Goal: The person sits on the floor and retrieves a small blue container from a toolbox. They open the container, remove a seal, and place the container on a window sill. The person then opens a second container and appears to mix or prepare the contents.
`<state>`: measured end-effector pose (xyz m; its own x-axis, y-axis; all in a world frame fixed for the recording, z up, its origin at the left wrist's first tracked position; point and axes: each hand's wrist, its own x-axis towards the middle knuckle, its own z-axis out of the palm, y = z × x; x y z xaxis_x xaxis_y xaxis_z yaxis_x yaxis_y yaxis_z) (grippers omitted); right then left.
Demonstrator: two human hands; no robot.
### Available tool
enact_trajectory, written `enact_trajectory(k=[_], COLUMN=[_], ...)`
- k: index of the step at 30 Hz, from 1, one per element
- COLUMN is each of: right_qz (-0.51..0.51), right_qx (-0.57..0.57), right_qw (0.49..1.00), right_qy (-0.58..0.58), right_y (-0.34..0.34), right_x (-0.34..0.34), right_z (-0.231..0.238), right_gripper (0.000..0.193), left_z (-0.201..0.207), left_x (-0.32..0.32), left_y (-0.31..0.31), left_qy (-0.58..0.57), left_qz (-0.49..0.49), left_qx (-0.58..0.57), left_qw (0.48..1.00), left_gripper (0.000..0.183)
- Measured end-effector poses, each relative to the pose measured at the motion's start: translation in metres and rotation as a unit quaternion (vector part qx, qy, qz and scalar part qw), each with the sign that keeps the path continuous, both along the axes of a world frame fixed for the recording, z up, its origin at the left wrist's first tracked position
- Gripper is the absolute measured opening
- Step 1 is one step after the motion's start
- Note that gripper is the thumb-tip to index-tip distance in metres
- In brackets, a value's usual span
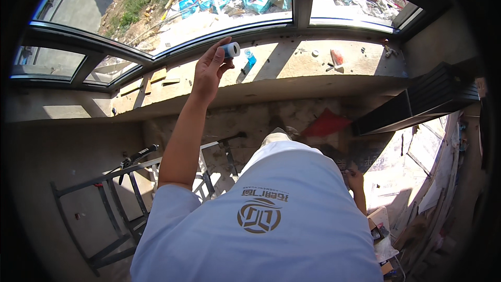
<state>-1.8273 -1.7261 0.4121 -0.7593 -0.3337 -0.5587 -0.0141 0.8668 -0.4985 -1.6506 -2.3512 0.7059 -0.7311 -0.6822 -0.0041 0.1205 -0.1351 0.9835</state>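
My left hand [213, 68] is raised over the window sill [284, 61], its fingers wrapped round a small blue-and-white cylinder [230, 49]. The cylinder's white end faces me and has a dark round hole. Just to its right on the sill is a small clear-blue object [250, 58], with a small dark piece [243, 71] beside it. Down at my right side, my right hand [355, 178] hangs low by the floor sheets. Shadow covers its fingers, so whatever they may hold does not show.
A metal ladder [112, 180] stands at the left. Wooden strips [158, 75], a white ring [315, 53] and an orange-white packet [336, 57] lie on the sill. Dark long profiles [412, 102] jut in from the right, near a red piece [326, 124] on the floor.
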Motion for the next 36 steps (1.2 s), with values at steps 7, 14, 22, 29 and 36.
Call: enact_trajectory(k=[7,14,22,29,36], right_qz=[-0.031,-0.016,-0.02,-0.022,-0.051], right_qx=[-0.014,0.024,-0.003,-0.005,-0.027], right_qw=[0.999,1.0,1.0,1.0,0.998], right_qy=[0.004,0.0,0.004,0.006,0.029], right_y=[0.002,0.014,0.036,0.042,0.035], right_x=[0.002,0.017,0.018,0.016,0.024], right_z=[-0.008,-0.036,-0.06,-0.056,-0.054], right_gripper=[0.041,0.047,0.045,0.042,0.039], left_z=[0.016,0.056,0.138,0.204,0.26], left_x=[0.002,-0.001,-0.019,-0.035,-0.042], left_y=[-0.051,-0.09,-0.112,-0.123,-0.135], left_qy=[-0.012,-0.025,-0.002,-0.002,0.008], left_qz=[-0.007,0.019,-0.017,-0.026,-0.05], left_qx=[0.055,0.019,-0.1,-0.211,-0.338], left_qw=[0.998,0.999,0.995,0.977,0.94], left_gripper=[0.046,0.035,0.039,0.038,0.042])
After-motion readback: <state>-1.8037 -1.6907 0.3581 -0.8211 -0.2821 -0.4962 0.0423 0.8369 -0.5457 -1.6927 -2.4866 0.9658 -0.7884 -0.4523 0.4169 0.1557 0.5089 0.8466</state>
